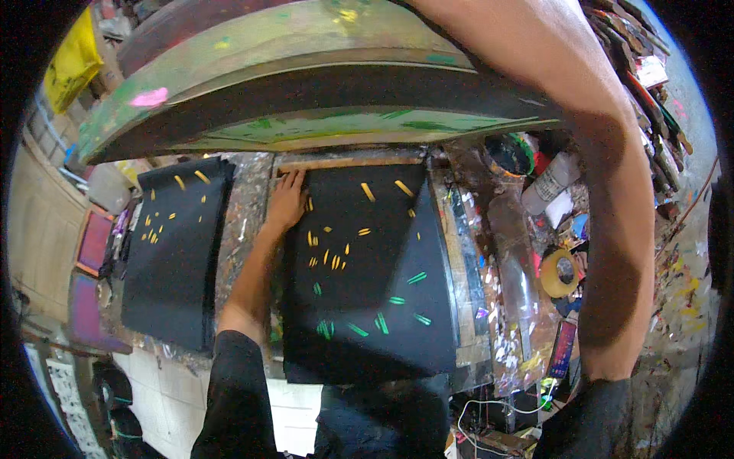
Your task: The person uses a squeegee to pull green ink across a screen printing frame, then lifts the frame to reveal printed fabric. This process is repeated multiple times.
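A black sheet point(367, 283) printed with short yellow and green strokes lies on the board in front of me. My left hand point(287, 200) rests at its upper left edge, fingers stretched forward and lying against the sheet's corner. Above the sheet's far edge stands a raised, tilted printing screen point(252, 130), its frame smeared with green, yellow and pink paint. My right arm point(612, 191) arches up the right side and over the screen's right part; the hand itself is beyond the top of the picture.
On the left lies a stack of black sheets point(172, 283) with yellow strokes. To the right are a paint tub point(510, 154), a clear bottle point(550, 185), a roll of tape point(560, 273) and a phone-like slab point(562, 349). Several long tools point(650, 99) lie piled at the far right.
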Available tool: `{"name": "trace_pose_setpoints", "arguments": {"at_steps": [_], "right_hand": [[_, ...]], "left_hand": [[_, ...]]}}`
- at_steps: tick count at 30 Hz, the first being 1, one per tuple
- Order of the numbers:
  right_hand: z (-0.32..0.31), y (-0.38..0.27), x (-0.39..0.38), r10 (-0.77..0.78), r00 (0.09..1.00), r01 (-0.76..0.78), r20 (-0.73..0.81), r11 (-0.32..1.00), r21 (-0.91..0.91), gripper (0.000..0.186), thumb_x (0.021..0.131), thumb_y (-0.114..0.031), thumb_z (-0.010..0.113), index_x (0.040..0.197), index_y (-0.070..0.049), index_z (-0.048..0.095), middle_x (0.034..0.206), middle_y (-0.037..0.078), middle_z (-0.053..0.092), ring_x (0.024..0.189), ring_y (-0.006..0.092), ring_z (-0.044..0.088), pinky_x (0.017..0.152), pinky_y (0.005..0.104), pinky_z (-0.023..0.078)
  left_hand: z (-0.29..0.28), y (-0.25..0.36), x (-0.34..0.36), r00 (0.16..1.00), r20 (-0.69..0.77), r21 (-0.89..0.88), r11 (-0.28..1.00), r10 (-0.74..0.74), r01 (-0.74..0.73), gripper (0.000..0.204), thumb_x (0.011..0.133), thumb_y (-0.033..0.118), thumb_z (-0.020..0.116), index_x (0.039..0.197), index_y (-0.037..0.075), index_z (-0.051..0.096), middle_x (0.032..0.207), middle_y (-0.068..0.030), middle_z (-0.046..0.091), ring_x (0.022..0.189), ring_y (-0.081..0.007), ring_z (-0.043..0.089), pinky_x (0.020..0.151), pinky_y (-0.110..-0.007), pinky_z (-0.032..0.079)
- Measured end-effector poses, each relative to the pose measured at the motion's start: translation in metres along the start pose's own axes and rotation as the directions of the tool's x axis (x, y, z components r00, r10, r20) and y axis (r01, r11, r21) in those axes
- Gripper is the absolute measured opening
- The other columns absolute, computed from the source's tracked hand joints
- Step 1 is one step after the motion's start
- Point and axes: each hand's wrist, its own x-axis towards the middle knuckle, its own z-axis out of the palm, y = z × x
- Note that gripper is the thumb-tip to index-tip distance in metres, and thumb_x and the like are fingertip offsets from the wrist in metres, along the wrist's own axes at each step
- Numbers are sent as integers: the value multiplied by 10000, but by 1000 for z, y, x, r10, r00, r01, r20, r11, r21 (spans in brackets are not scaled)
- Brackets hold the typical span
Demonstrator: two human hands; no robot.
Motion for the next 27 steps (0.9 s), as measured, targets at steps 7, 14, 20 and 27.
{"name": "trace_pose_setpoints", "arguments": {"at_steps": [7, 14, 20, 27], "right_hand": [[0, -1, 27, 7, 999, -8, -32, 999, -32, 875, 949, -792, 488, 762, 24, 743, 611, 151, 652, 569, 249, 674, 609, 394, 572], [4, 38, 41, -131, 987, 132, -95, 991, 2, 944, 926, -864, 410, 752, 4, 736, 661, 148, 657, 668, 255, 696, 631, 426, 573], [7, 18, 39, -5, 1000, 4, -11, 996, -91, 880, 925, -859, 431, 545, -80, 584, 490, 23, 510, 443, 151, 488, 478, 359, 448], [66, 25, -73, -317, 782, 288, -536, 947, -139, 715, 795, -751, 722, 701, -48, 631, 668, 182, 643, 674, 390, 659, 667, 505, 499]], "left_hand": [[-36, 7, 14, 995, -5, -228, 969, -99, 95, 330, 904, 100, 738, 1190, 4, 606, 1226, -161, 667, 1241, -349, 599, 1101, -466, 418], [-240, -121, -160, 584, -330, -607, 640, -742, 471, 238, 956, 97, 730, 1163, -20, 717, 1126, -105, 729, 1001, -185, 668, 910, -332, 529], [-434, -274, -311, 402, -647, -279, 691, -648, 667, 484, 967, 168, 723, 1371, -54, 573, 1285, -220, 669, 1157, -334, 648, 1051, -424, 485], [-317, 22, -266, 748, -407, -703, 703, -525, 111, 456, 1001, 142, 691, 1365, 7, 452, 1309, -159, 583, 1053, -224, 679, 978, -354, 539]]}}
